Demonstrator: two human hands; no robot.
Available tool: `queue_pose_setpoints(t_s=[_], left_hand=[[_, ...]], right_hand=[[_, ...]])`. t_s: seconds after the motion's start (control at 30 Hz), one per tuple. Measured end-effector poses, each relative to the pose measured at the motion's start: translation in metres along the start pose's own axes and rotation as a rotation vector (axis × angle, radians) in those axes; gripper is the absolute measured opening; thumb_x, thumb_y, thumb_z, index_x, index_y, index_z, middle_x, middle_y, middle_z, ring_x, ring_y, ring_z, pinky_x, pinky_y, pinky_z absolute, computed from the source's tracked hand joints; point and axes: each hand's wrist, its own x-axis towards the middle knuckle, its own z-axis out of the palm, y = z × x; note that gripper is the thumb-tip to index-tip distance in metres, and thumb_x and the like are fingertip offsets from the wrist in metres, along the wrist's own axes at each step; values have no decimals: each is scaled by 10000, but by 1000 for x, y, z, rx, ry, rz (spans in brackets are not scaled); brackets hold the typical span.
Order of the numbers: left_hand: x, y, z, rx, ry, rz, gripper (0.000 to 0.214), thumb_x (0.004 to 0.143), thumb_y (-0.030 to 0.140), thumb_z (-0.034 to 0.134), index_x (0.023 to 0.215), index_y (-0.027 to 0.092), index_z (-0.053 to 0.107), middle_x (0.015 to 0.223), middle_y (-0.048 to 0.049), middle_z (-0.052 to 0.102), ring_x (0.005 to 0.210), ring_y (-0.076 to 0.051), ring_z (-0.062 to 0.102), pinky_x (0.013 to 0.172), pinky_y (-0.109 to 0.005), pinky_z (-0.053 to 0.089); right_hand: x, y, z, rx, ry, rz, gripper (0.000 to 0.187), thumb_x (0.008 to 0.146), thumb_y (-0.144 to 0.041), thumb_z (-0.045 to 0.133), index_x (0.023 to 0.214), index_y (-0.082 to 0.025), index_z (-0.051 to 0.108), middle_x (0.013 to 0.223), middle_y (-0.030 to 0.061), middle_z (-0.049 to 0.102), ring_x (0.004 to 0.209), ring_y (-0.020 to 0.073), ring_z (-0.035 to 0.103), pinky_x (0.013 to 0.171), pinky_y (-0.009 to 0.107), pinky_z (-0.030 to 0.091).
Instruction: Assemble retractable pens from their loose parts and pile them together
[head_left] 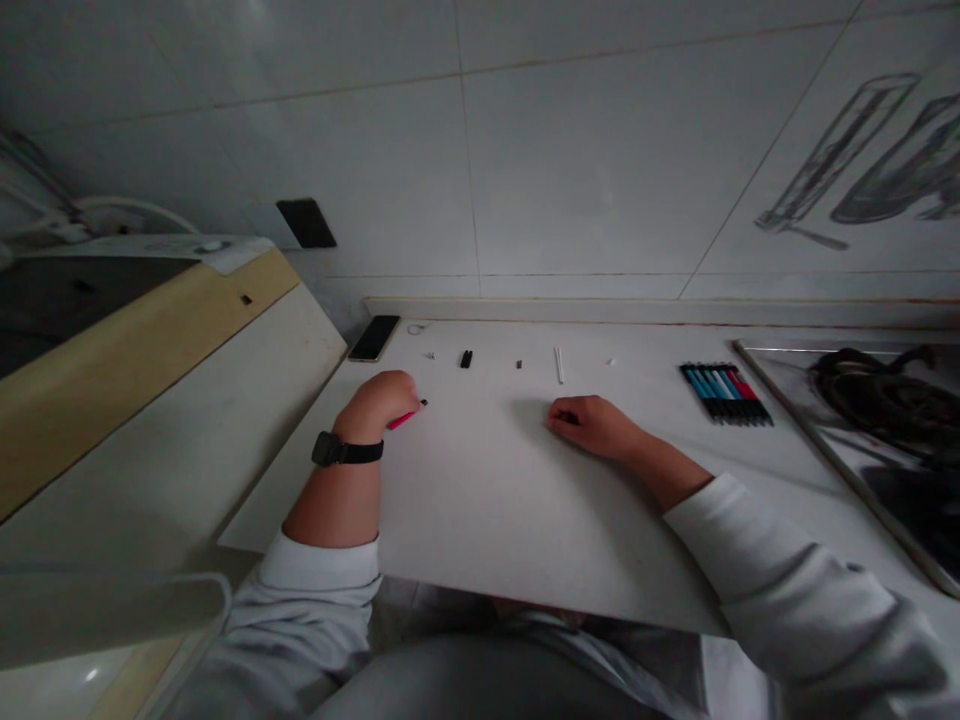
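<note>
My left hand (377, 403) is closed around a red pen barrel (406, 416) whose dark tip pokes out to the right, resting on the white counter (480, 500). A black watch sits on that wrist. My right hand (592, 424) lies on the counter with its fingers curled in over a small dark piece I cannot make out. Small pen parts lie in a row beyond the hands: a black cap (466, 358), a tiny dark piece (518, 364), a white tube (559, 364) and a small white bit (611, 361).
A row of several pens (725, 392) in blue, white and red lies at the right. A phone (373, 337) rests at the back left. A gas hob (885, 430) borders the right side, a washing machine top (150, 400) the left, tiled wall behind.
</note>
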Motion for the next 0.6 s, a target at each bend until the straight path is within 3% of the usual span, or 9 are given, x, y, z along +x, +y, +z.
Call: queue_pose_setpoints(t_s=[0.13,0.2,0.33,0.47,0.6], left_hand=[[4,32,19,-71,32,212,69,789,234,694,801,194,749,782,-42,745,693,-188,638,634,-284,421],[6,39,27,-135,53,289,129,790,219,718,914,198,747,866,-37,756,741,-180,651,649,-266,434],[6,46,36,-131,63,326,81,793,209,754,866,183,727,862,-52,735,742,-193,645,649,-281,436],[-3,69,35,-240,149,589,77,855,209,730,925,198,698,936,-41,727,844,-193,657,748,-291,472],[-14,99,41,-379,192,697,72,913,235,697,974,205,673,955,-29,728,856,-176,663,790,-297,494]], right_hand=[[0,-1,-1,-1,-1,3,225,933,-363,565,918,-217,735,778,27,707,680,155,592,645,263,360],[-1,-1,0,6,2,0,222,935,-360,565,913,-217,733,775,24,703,676,152,589,643,260,360],[0,1,1,13,4,-6,212,935,-358,572,911,-217,729,773,17,698,679,148,589,641,257,356],[0,0,1,9,7,-9,205,934,-353,579,900,-211,722,751,16,684,652,141,567,629,260,345],[0,-4,2,91,23,-57,194,930,-350,603,960,-200,723,737,7,667,653,138,563,642,256,367]])
